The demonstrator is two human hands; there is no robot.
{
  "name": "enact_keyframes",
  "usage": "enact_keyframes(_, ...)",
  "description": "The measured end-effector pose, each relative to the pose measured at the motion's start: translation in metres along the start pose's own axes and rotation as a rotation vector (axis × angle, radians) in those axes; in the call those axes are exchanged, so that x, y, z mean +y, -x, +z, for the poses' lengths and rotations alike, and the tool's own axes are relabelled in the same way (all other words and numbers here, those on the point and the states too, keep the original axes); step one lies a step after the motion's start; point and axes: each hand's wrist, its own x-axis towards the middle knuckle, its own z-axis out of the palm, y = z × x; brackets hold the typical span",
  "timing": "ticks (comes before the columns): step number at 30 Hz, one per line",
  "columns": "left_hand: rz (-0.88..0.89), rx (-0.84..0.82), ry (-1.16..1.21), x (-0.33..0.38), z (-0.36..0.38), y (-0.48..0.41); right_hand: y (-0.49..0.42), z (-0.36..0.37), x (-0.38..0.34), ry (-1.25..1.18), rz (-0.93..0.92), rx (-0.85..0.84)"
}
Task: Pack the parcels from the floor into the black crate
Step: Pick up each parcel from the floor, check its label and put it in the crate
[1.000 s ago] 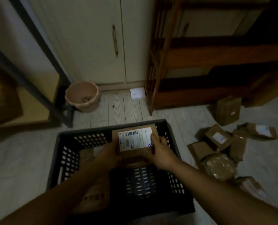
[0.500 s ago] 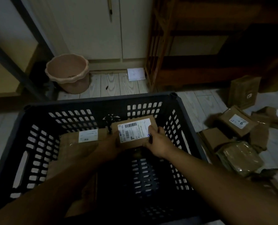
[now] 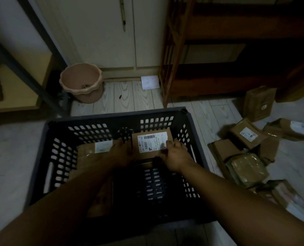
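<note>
A black slotted crate stands on the floor in front of me. Both hands reach inside it and hold a brown cardboard parcel with a white barcode label, close to the crate's far wall. My left hand grips its left edge. My right hand grips its right edge. Another brown parcel with a white label lies in the crate's left half. A heap of several brown parcels lies on the floor to the right of the crate.
A pink plastic bucket stands beyond the crate at the left. A wooden shelf unit rises at the back right, with cupboard doors behind. One parcel leans upright by the shelf. A white paper lies on the floor.
Both hands have lowered the labelled parcel from above the crate's rim down inside it, towards the far wall. The view has shifted over the crate.
</note>
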Motion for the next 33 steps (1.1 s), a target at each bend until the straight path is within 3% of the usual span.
enact_keyframes(7,-0.023,-0.052,0.016,0.069,-0.169,0.205,0.156,-0.199,-0.06,-0.018,-0.024,-0.029)
enact_keyframes(11,-0.029,0.024,0.171,0.108,-0.261,0.315,0.243,-0.322,-0.097,-0.036,-0.047,0.001)
enact_keyframes(15,-0.053,0.143,0.21,0.133,-0.307,0.398,0.315,-0.403,-0.124,-0.067,-0.059,0.035)
enact_keyframes(24,0.172,0.274,0.204,0.156,-0.346,0.51,0.441,-0.451,-0.13,-0.186,-0.037,0.26)
enact_keyframes(33,0.507,0.196,0.133,0.268,-0.322,0.605,0.582,-0.476,-0.03,-0.291,0.194,0.452)
